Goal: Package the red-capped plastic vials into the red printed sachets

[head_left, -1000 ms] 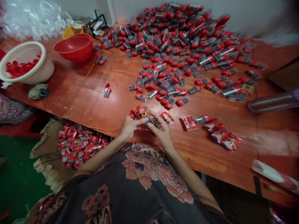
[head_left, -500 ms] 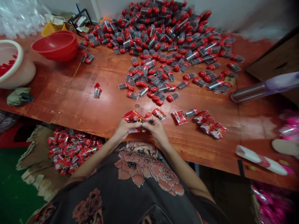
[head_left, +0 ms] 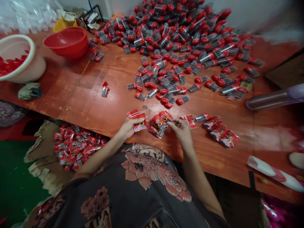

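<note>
My left hand point(head_left: 129, 126) grips a fanned stack of flat red printed packets point(head_left: 140, 122), with the thumb pressed on top. Beside it on the table lies a small cluster of red packets point(head_left: 158, 126) with yellow and black print. My right hand point(head_left: 182, 130) is at the right edge of that cluster, thumb and fingers apart; its fingertips are close to the packets, and I cannot tell if they touch. Just right of this hand are a flat red packet point(head_left: 189, 121), a clear red-capped tube with dark contents point(head_left: 201, 117) and several filled red packets point(head_left: 222, 131).
A large heap of red-capped tubes point(head_left: 166, 34) covers the table's back. At left stand a red bowl point(head_left: 66, 44) and a white bucket point(head_left: 35, 63) of red pieces. Packed red bags point(head_left: 76, 148) fill a carton below the edge. A long clear tube point(head_left: 273, 98) is at right.
My hands have parted: the right has moved right, the left keeps the stack. A packet now lies in front of the cluster between them. The view has shifted slightly left.
</note>
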Motion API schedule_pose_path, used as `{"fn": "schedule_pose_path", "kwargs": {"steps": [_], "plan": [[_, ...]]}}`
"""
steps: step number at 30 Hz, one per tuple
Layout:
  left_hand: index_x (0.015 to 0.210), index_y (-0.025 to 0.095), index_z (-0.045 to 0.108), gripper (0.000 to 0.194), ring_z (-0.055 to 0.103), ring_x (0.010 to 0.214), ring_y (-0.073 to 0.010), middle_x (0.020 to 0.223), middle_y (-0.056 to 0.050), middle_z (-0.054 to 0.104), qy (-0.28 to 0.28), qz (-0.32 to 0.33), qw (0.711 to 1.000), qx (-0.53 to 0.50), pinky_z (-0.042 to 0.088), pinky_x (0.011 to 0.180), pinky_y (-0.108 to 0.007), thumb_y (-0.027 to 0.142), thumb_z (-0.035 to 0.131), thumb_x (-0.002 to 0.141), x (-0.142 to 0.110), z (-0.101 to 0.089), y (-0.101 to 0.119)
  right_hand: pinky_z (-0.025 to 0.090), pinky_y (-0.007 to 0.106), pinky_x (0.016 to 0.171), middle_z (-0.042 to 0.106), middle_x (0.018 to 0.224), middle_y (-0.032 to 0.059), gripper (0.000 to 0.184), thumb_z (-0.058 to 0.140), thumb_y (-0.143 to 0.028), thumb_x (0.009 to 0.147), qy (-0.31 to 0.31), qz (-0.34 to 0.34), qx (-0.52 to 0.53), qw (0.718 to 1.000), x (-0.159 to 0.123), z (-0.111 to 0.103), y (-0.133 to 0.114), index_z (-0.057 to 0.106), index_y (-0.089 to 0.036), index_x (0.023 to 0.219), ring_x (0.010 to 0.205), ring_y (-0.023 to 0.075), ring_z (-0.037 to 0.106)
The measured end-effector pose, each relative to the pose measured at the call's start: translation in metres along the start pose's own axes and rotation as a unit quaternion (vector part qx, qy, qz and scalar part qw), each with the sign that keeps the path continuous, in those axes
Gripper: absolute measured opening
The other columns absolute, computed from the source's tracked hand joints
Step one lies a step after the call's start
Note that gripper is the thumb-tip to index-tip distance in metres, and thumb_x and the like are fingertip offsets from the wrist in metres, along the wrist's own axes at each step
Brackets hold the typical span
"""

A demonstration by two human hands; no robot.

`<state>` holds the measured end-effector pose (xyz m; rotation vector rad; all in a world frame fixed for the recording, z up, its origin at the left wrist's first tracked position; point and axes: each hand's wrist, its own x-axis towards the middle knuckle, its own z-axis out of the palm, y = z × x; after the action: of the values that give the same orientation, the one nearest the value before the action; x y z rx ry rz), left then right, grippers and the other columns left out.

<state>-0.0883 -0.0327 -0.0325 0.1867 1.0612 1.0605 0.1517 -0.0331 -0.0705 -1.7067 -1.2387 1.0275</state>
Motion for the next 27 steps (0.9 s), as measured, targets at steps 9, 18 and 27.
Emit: {"fn": "schedule_pose_path", "kwargs": {"steps": [9,18,27], "plan": [[0.089,0.014,0.069,0.037,0.069,0.071,-0.0149,0.083,-0.003,0.074,0.008,0.097,0.995,-0.033,0.057,0.067,-0.028,0.017,0.087,0.057,0.009,0.009,-0.005,0.05,0.032,0.069,0.065,0.095,0.0029,0.038,0.063,-0.036,0.086,-0.17,-0.14,-0.003,0.975,-0.02,0.061,-0.056,0.059,-0.027,0.122,0.072,0.0166,0.059],[0.077,0.012,0.07,0.03,0.068,0.065,-0.0142,0.073,-0.002,0.073,0.018,0.15,0.988,-0.036,0.056,0.07,-0.027,0.015,0.088,0.053,0.018,-0.008,0.005,0.05,0.034,0.074,0.073,0.091,0.0031,0.043,0.053,-0.024,0.09,-0.223,-0.22,-0.139,0.939,0.022,0.085,-0.078,0.055,-0.029,0.133,0.084,0.0231,0.069],[0.076,0.011,0.068,0.018,0.068,0.061,-0.0148,0.071,-0.003,0.073,0.081,0.102,0.984,-0.119,0.057,0.064,-0.027,0.011,0.079,0.062,0.028,-0.033,0.019,0.047,0.035,0.082,0.072,0.11,0.0132,0.037,0.039,-0.028,0.099,-0.232,-0.269,-0.359,0.863,0.076,0.116,-0.096,0.06,-0.018,0.128,0.099,0.0264,0.066]]}}
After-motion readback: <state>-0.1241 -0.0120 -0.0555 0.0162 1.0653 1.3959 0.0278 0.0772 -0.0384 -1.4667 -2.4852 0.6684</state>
